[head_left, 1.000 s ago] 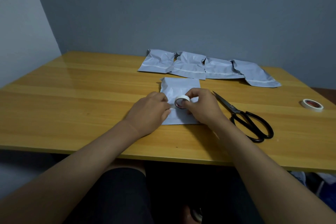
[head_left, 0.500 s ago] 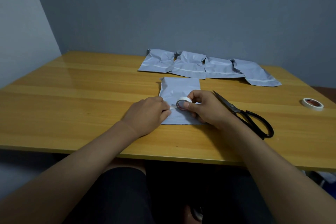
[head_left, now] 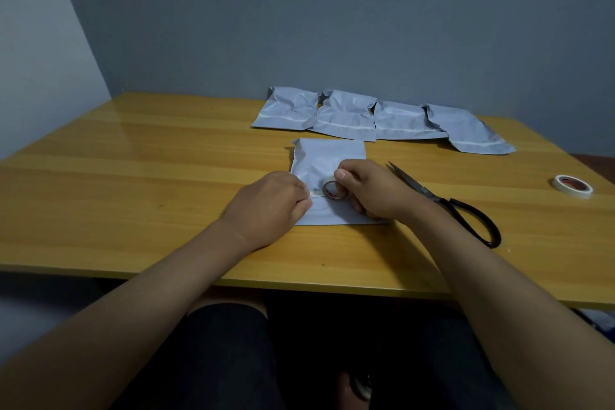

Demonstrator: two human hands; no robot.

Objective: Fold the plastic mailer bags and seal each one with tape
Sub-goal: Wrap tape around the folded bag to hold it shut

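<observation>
A folded grey mailer bag (head_left: 329, 160) lies flat on the wooden table (head_left: 133, 176) in front of me. My right hand (head_left: 372, 190) grips a small white tape roll (head_left: 331, 190) standing on edge on the bag. A short strip of tape runs from the roll leftward to my left hand (head_left: 273, 206), whose curled fingers pinch its free end against the bag's left edge. Several more grey mailer bags (head_left: 376, 118) lie in a row at the back of the table.
Black scissors (head_left: 449, 205) lie just right of my right hand, blades pointing toward the bag. A second white tape roll (head_left: 573, 186) lies flat near the table's right edge. A grey wall stands behind the table; my knees are below its front edge.
My right hand has drawn the tape roll slightly to the right, so a short strip now shows between the roll and my left hand. The bag has not moved.
</observation>
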